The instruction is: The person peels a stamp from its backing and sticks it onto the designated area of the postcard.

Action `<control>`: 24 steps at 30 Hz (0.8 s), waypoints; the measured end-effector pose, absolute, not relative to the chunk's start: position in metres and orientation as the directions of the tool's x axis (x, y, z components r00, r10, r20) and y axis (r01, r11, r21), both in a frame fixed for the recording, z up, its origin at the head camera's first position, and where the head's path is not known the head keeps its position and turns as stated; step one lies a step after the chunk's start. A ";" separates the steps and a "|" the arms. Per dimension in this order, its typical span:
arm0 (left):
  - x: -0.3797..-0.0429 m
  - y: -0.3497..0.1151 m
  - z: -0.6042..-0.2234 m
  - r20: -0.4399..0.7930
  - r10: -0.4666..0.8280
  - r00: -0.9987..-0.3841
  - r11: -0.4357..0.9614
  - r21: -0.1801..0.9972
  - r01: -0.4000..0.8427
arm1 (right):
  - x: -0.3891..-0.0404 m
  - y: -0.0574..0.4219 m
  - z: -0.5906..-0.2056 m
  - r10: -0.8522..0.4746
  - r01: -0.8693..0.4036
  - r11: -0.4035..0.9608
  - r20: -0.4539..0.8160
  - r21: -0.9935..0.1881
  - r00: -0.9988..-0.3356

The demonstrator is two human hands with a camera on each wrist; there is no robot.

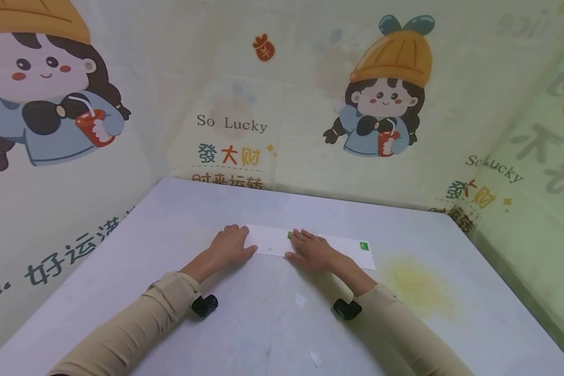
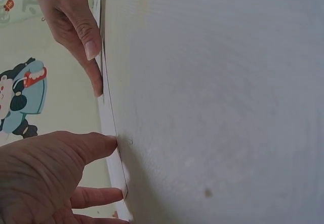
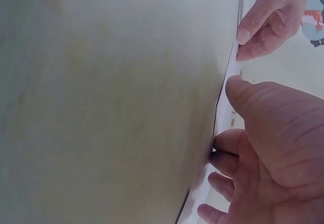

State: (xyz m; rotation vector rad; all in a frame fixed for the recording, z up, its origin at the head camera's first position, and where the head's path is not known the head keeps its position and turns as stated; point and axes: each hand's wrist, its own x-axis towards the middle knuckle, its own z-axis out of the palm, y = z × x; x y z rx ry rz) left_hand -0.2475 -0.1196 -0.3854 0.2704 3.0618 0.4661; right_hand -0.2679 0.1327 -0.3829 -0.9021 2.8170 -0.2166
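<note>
A white envelope (image 1: 269,241), with a small green patch like a stamp near its right end, lies flat on the white table (image 1: 263,324). My left hand (image 1: 228,245) touches its left end, the thumb at the near edge and the fingers spread beyond. Over its right end rests my right hand (image 1: 313,251), partly covering the green patch. A second white envelope (image 1: 350,249) shows to the right of that hand, bearing a green stamp (image 1: 364,246) in its upper right corner. Whether the two envelopes overlap is hidden under the right hand. Seen edge-on in the wrist views, the paper lies close to the table.
Fabric walls (image 1: 301,104) with cartoon prints and lettering stand behind and at both sides of the table. A yellowish stain (image 1: 418,284) marks the tabletop at right. A small clear scrap (image 1: 315,359) lies near the front. Black wrist devices hang below both sleeves.
</note>
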 end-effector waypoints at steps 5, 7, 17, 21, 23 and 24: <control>-0.249 -0.119 -0.384 -0.014 0.172 -0.985 0.939 0.305 0.159 | -0.271 0.136 -0.385 -0.601 -0.573 0.788 -0.083 -0.227 -0.795; -0.249 -0.119 -0.384 -0.017 0.175 -0.984 0.937 0.310 0.161 | -0.270 0.137 -0.386 -0.603 -0.571 0.782 -0.066 -0.250 -0.795; -0.252 -0.121 -0.388 -0.011 0.197 -0.980 0.933 0.310 0.184 | -0.251 0.143 -0.379 -0.579 -0.554 0.733 0.065 -0.395 -0.813; -0.252 -0.122 -0.391 0.004 0.200 -0.980 0.931 0.310 0.192 | -0.238 0.148 -0.376 -0.545 -0.521 0.684 0.118 -0.511 -0.830; -0.253 -0.123 -0.392 0.015 0.198 -0.980 0.927 0.321 0.193 | -0.231 0.150 -0.374 -0.516 -0.491 0.669 0.126 -0.558 -0.847; -0.252 -0.124 -0.393 0.021 0.197 -0.980 0.925 0.328 0.193 | -0.228 0.151 -0.373 -0.501 -0.472 0.662 0.124 -0.582 -0.857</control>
